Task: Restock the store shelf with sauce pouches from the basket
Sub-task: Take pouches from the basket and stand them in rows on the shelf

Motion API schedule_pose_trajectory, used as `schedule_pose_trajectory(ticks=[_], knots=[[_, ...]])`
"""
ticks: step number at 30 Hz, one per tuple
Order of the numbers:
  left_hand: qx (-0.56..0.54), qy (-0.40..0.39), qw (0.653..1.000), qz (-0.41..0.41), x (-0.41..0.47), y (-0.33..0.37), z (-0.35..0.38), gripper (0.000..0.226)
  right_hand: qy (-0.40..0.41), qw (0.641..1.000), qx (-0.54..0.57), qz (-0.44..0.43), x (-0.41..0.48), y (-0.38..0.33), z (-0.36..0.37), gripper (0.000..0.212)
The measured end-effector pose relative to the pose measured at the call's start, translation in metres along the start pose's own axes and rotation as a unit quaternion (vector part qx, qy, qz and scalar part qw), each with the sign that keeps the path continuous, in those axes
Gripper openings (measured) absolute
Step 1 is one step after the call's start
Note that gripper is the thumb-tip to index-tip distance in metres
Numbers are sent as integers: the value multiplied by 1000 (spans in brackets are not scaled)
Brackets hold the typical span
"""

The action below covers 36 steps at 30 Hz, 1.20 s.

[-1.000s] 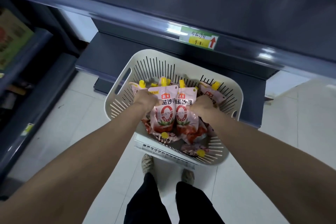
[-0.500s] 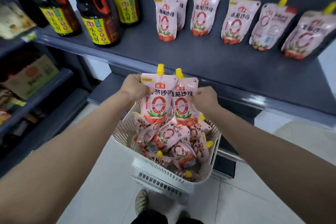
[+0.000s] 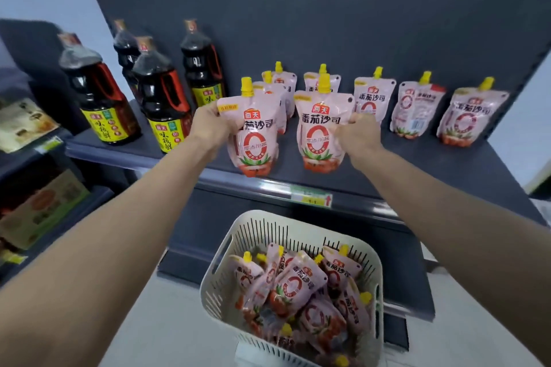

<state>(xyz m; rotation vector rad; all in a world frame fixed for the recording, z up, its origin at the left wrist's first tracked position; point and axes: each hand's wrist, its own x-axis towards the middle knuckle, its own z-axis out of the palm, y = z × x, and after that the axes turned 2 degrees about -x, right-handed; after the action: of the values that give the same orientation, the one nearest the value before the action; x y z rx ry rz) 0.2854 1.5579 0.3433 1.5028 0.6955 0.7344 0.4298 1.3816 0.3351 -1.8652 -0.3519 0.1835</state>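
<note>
Both pouches have risen from above the basket (image 3: pixel 298 228) to shelf (image 3: pixel 447 164) height: left hand (image 3: pixel 210 125) grips one pouch (image 3: pixel 253 140), right hand (image 3: pixel 356 134) grips another pouch (image 3: pixel 320 131).

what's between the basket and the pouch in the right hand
Head view: the shelf's front rail, carrying a green-and-yellow price tag, crosses between the basket and the pouch in the right hand.

Even, soft indoor light; slight overall blur; wide-angle bending at edges; glare on shelf rail (image 3: pixel 268 186).
</note>
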Motion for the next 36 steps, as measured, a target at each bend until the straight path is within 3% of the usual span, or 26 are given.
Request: schedule_pose_trajectory(ticks=[16,20,25,36], knots=[[-5,-88,995,-44,134,-46,-4,32,57,997,35,38,51,3,63,6],[3,-108,993,-48,146,-56,4,31,47,996,59,44,58,15,72,29],[-9,-122,991,-49,159,-67,10,30,45,995,82,41,64,22,80,11],[-2,-155,985,-79,169,-73,17,31,26,993,98,58,75,34,81,11]])
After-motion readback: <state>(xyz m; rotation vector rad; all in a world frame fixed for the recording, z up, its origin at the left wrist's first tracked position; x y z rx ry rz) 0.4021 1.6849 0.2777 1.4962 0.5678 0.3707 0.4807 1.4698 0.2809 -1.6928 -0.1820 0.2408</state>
